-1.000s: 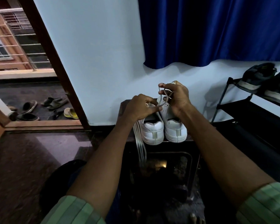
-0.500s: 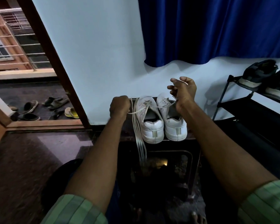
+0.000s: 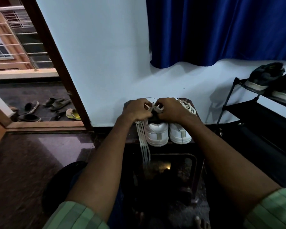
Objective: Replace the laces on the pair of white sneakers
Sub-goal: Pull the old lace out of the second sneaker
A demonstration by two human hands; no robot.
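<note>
Two white sneakers stand side by side, heels toward me, on a dark stool point(image 3: 180, 145) against the wall: the left sneaker point(image 3: 156, 134) and the right sneaker point(image 3: 180, 133). My left hand point(image 3: 136, 110) and my right hand point(image 3: 171, 109) meet over the left sneaker's tongue, each pinching an end of its white lace point(image 3: 151, 107). The hands hide the eyelets. A bundle of loose white laces point(image 3: 144, 146) hangs over the stool's front edge, left of the sneakers.
A black shoe rack point(image 3: 257, 109) with dark shoes point(image 3: 264, 76) stands at the right. A blue curtain point(image 3: 221, 30) hangs above. At the left an open doorway shows several sandals point(image 3: 56, 103) outside. My knees are below the stool.
My hands were spread apart, pulling the lace ends outward; they have come back together over the left sneaker.
</note>
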